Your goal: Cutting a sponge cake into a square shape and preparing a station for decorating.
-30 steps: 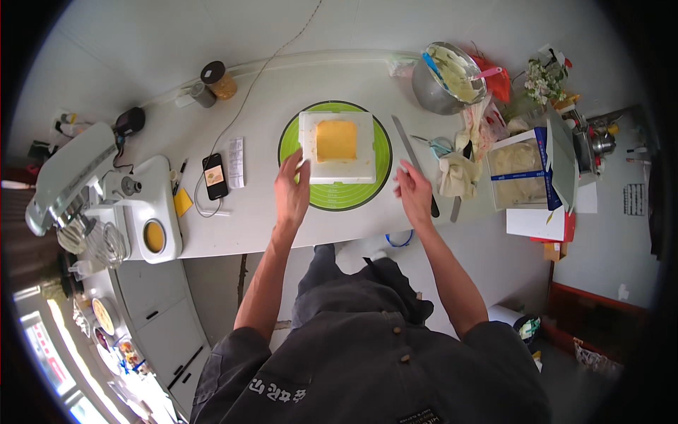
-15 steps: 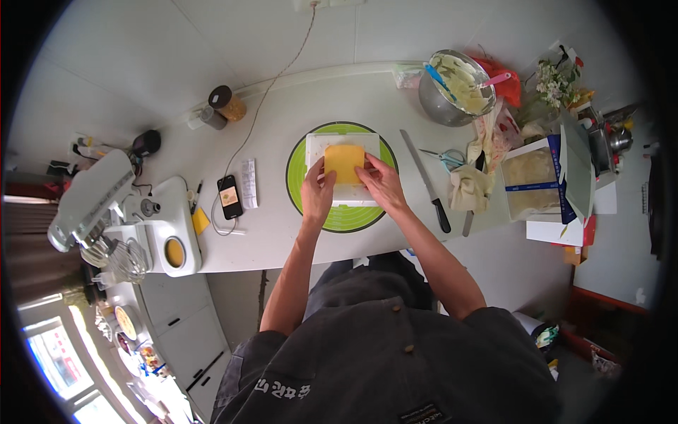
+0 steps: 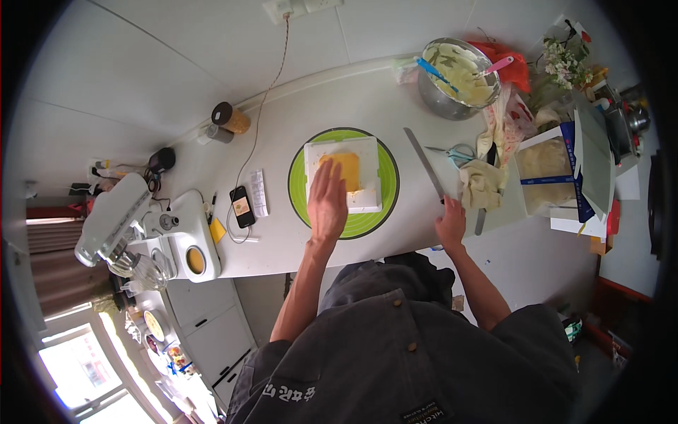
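A square yellow slab of sponge cake (image 3: 347, 169) lies on a white square board (image 3: 367, 150). The board rests on a round green mat (image 3: 390, 166). My left hand (image 3: 328, 206) lies on the slab's left part, its fingers stretched out and covering some of it. Crumbs show by the slab's near edge. To the right, my right hand (image 3: 450, 222) is closed round the black handle of a long knife (image 3: 424, 161), whose blade still lies along the counter, pointing away from me. Most of the handle is hidden by the fingers.
At the back right stands a metal bowl (image 3: 459, 106) of pale cream with spatulas. Scissors (image 3: 460, 153), a cloth (image 3: 483, 185) and an open box (image 3: 547, 169) are right of the knife. A phone (image 3: 242, 206) with its cable and a stand mixer (image 3: 116, 219) are on the left.
My right hand has left the cake and gone right to the knife's handle. My left hand has shifted from the slab's edge to flat on top. The view has turned slightly.
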A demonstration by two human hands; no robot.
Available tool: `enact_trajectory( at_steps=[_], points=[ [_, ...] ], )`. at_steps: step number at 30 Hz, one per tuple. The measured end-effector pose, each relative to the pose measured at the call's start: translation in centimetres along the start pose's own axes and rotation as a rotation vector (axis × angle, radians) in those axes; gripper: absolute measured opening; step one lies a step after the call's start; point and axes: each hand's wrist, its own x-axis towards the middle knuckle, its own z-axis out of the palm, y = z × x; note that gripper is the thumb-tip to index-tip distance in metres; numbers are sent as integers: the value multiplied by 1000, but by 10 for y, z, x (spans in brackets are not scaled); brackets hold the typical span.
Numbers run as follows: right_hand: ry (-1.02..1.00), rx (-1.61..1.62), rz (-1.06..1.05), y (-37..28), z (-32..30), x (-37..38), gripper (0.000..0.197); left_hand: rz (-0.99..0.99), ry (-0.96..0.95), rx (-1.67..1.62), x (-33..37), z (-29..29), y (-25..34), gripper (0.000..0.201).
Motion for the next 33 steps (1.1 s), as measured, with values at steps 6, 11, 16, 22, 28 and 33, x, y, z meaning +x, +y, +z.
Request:
enact_trajectory(
  at_steps=[6,11,16,22,28,33],
  points=[
    [52,74,-16,17,25,-1,63,267,-147,228,7,21,-12,41],
    [-9,326,-56,21,16,-6,49,229,-147,135,7,24,-12,41],
    [-297,968,152,-66,-71,-24,38,237,-80,216,11,8,-15,42],
    [-500,1071,149,-145,-105,-18,42,269,-183,255,10,20,-17,44],
    [-478,1069,111,-163,-94,-11,42,281,-161,230,10,20,-18,44],
    [-422,1013,110,-170,-76,-8,39,275,-155,220,9,22,-16,44]
  ],
)
